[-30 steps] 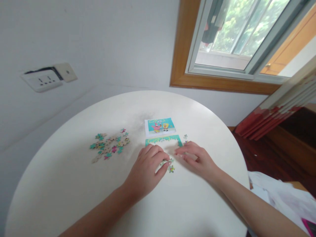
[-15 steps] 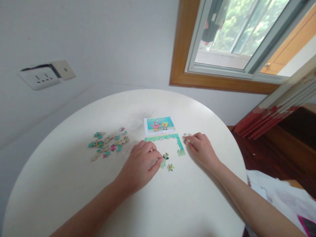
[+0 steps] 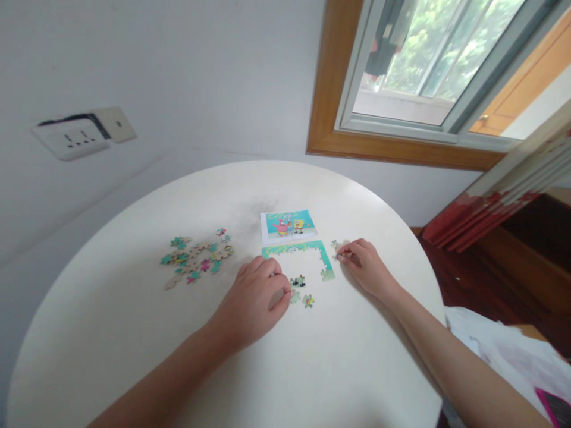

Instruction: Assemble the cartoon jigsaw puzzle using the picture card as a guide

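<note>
My left hand (image 3: 259, 297) rests over the near left side of the puzzle, thumb and forefinger brought together; whatever is between them is hidden. By its fingertips lie joined puzzle pieces with dark spots (image 3: 298, 281), a pale green piece (image 3: 295, 296) and a yellow-green piece (image 3: 308, 301). Beyond them is the partly assembled puzzle border (image 3: 327, 268), teal and green. To its right, my right hand (image 3: 368, 270) pinches a small puzzle piece (image 3: 339, 257) at the table surface. Another loose piece (image 3: 334, 244) lies just past those fingertips.
A picture card (image 3: 289, 224) with two cartoon figures lies behind the border. Several loose pieces (image 3: 196, 258) are heaped on the left of the round white table (image 3: 134, 345). A wall socket (image 3: 75, 139) and a window (image 3: 410, 71) are beyond. White bags (image 3: 504, 356) sit lower right.
My left fingertips have drawn back slightly to the left, showing more of the dark-spotted pieces. My right fingers have shifted a little right and nearer, uncovering more of the loose piece beyond.
</note>
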A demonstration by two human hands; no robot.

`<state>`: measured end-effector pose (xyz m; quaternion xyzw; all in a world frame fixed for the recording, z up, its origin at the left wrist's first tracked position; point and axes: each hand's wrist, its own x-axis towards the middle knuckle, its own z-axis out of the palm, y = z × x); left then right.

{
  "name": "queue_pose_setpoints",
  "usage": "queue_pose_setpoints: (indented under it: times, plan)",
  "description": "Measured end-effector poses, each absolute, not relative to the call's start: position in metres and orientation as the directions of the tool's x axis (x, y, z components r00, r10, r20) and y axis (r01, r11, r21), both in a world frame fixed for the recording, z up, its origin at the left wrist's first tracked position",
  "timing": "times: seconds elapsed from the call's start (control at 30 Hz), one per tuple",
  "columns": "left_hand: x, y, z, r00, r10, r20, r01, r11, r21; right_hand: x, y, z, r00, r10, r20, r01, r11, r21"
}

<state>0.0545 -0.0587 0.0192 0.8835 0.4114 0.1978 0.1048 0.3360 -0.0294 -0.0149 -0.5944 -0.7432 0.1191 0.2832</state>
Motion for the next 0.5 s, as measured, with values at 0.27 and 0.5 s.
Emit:
queue_pose_setpoints:
  times: [0.27,0.5]
  plan:
    - [0.0528,-0.0607,0.0225,0.566,0.793,0.224,0.741,-0.609,0.283,0.3387,-0.0284,-0.0157,-0.091,0.968,0.235,0.756,0.221,-0.616]
    - [0.0534,-0.0602,0.0229,0.55,0.794,0.258,0.733,-0.607,0.306,0.3368,-0.0302,-0.0106,-0.074,0.976,0.204,0.729,0.193,-0.656]
